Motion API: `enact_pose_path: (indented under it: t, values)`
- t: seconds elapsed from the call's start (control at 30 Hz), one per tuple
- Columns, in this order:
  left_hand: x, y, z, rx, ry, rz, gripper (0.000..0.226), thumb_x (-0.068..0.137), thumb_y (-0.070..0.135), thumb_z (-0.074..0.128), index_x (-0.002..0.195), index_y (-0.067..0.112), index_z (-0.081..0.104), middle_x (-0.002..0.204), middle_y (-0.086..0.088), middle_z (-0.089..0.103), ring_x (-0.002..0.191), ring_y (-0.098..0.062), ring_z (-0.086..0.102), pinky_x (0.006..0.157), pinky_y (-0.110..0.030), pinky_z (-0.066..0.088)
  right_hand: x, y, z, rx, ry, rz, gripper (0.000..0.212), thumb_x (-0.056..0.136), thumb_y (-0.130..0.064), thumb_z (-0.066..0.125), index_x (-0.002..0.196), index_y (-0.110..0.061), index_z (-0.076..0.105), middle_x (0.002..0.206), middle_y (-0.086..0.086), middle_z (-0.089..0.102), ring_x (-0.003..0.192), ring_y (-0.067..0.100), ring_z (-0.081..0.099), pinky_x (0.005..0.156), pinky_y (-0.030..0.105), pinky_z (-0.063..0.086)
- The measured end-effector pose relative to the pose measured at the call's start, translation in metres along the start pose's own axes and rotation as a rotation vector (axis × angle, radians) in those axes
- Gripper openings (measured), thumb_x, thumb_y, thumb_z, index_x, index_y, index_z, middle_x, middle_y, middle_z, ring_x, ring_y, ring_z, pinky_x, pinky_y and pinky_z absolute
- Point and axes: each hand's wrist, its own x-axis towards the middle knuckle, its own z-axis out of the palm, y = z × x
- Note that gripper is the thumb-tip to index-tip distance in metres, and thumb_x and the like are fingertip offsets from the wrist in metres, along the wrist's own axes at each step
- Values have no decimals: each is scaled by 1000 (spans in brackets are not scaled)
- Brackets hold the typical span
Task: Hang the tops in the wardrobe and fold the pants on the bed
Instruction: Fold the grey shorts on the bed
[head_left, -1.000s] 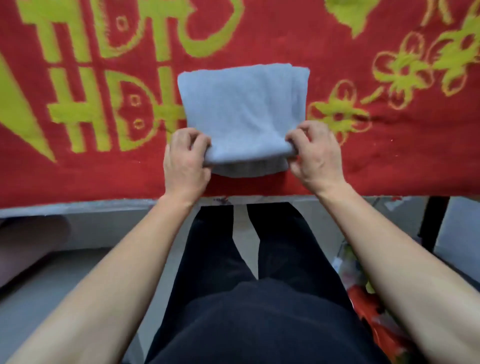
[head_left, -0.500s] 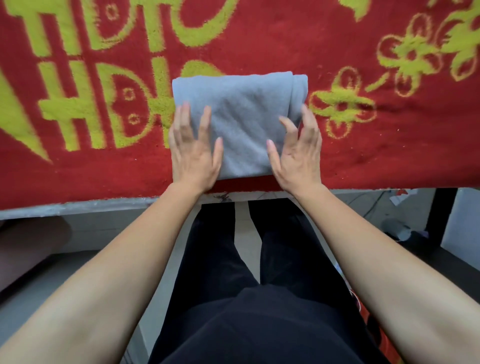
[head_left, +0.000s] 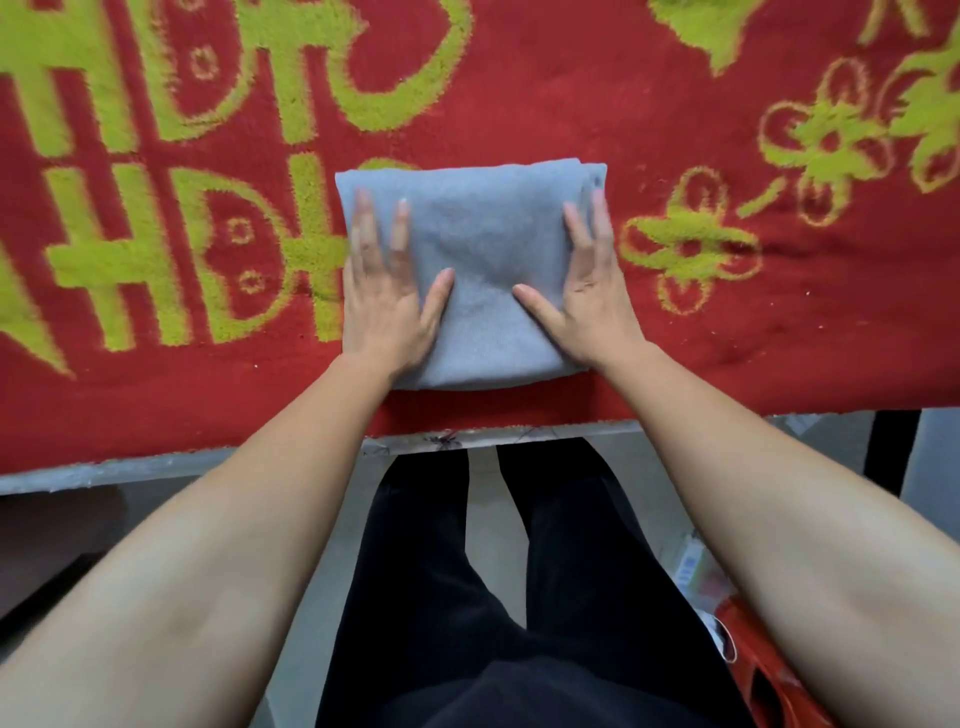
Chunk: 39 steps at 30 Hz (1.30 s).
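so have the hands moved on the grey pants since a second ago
Yes. Both hands, left hand and right hand, left the near edge and now lie flat on the grey pants, farther onto the red blanket.

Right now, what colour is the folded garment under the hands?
Light grey-blue, plain with no pattern; the folded garment shows clearly in the head view.

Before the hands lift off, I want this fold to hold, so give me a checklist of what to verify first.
1. Grey folded pants lie wholly on the red blanket: ok.
2. Left hand flat on top, fingers open: ok.
3. Right hand flat on top, fingers open: ok.
4. Edges squared: not ok, layers stick out at the far right corner.
5. Near edge clear of the bed edge: ok.
6. Layers underneath smooth: cannot tell.
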Motion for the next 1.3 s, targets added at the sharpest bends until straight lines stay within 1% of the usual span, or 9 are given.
enact_pose_path:
  t: [0.1, 0.2, 0.37, 0.63, 0.8, 0.93, 1.0, 1.17, 1.3]
  values:
    - [-8, 1, -7, -604, 5, -560, 108, 80, 61, 65, 157, 14, 6, 162, -17, 15, 149, -28, 20, 122, -39, 15, -6, -9, -4, 459, 106, 399, 117, 74, -44, 85, 157, -14, 8, 158, 13, 25, 145, 23, 32, 119, 37, 29]
    - [-8, -1, -12, -1075, -94, -912, 104, 73, 60, 72, 152, 11, 24, 146, -5, 48, 129, -17, 52, 111, -41, 41, -5, -12, -8, 798, 45, 669, 96, 73, -45, 85, 150, -16, 35, 141, 3, 55, 124, 12, 58, 103, 32, 47]
    - [11, -18, -20, -1203, -315, -843, 50, 73, 34, 83, 114, 9, 69, 100, 0, 77, 93, -15, 73, 67, -27, 57, 13, 3, -26, 1037, -244, 667, 50, 75, -36, 82, 119, -14, 70, 110, -2, 76, 100, 14, 73, 90, 34, 53]
    - [26, -35, -30, -1343, -520, -717, 55, 75, 22, 75, 127, 9, 63, 112, -5, 72, 97, -22, 68, 73, -30, 50, 23, 6, -43, 1281, -414, 634, 23, 80, -16, 65, 98, -15, 79, 105, 5, 76, 100, 22, 72, 84, 33, 58]
    - [1, -24, -76, -1449, -492, -687, 53, 79, 18, 73, 129, 6, 62, 120, -10, 69, 104, -23, 66, 93, -36, 49, 3, -17, -86, 1349, -492, 612, 34, 83, -25, 55, 108, -15, 75, 107, 5, 72, 101, 25, 67, 98, 38, 49]
    - [-16, 4, -173, -1493, -470, -674, 27, 82, 41, 68, 100, 22, 73, 89, 3, 71, 78, -17, 65, 74, -33, 46, -12, -63, -166, 1414, -539, 535, 56, 81, -60, 57, 120, -23, 70, 121, 6, 68, 114, 30, 63, 105, 46, 44]
    - [-27, 16, -232, -1551, -431, -662, 36, 84, 60, 60, 96, 27, 66, 76, 5, 57, 61, -16, 51, 61, -32, 33, -22, -94, -211, 1432, -591, 450, 79, 73, -77, 58, 134, -27, 63, 135, 7, 63, 124, 32, 60, 107, 52, 43]
    - [-74, 38, -360, -1657, -279, -470, 53, 80, 78, 50, 108, 33, 61, 84, 0, 58, 73, -23, 57, 70, -37, 40, -39, -169, -313, 1466, -789, 174, 93, 75, -88, 48, 146, -28, 50, 150, 8, 50, 135, 34, 51, 109, 55, 42]
    - [-128, 44, -422, -1720, -85, -309, 51, 83, 75, 48, 114, 38, 65, 92, 1, 65, 78, -23, 64, 75, -41, 47, -36, -232, -365, 1361, -1071, -55, 98, 78, -90, 44, 153, -29, 38, 159, 12, 36, 145, 40, 35, 118, 60, 25]
